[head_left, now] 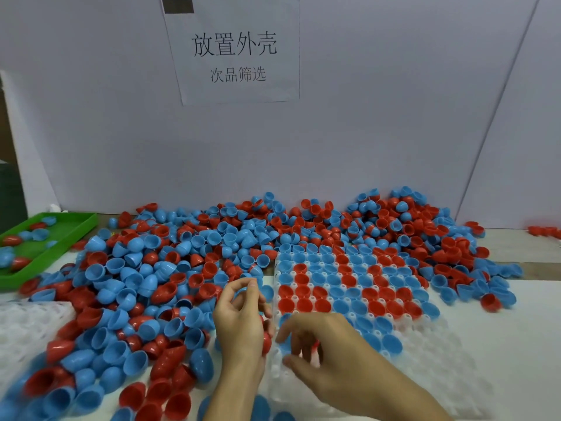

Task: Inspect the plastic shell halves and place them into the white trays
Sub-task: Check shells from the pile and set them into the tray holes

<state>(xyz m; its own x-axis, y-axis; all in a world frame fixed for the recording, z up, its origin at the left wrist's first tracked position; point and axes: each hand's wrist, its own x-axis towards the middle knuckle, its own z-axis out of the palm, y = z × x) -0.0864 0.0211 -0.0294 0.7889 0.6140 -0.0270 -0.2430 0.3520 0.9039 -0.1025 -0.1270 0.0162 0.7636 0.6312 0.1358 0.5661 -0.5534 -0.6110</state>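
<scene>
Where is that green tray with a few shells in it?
In the head view the shallow green plastic tray sits at the far left, against the white wall, just left of the heap of red and blue plastic shell halves.

- The loose pile of red and blue shells [170,278] crowds everything left of and behind the white tray [437,354] — no bare path through it.
- Both hands sit at the tray's near-left corner: left hand [243,317] gripping shells, right hand [318,347] over the pockets.
- The tray's near-right pockets lie unfilled and reachable.
- Right of the tray, past a few shells, bare table [522,344].
- Green bin [60,238] far left of the tray, beyond the pile.
</scene>
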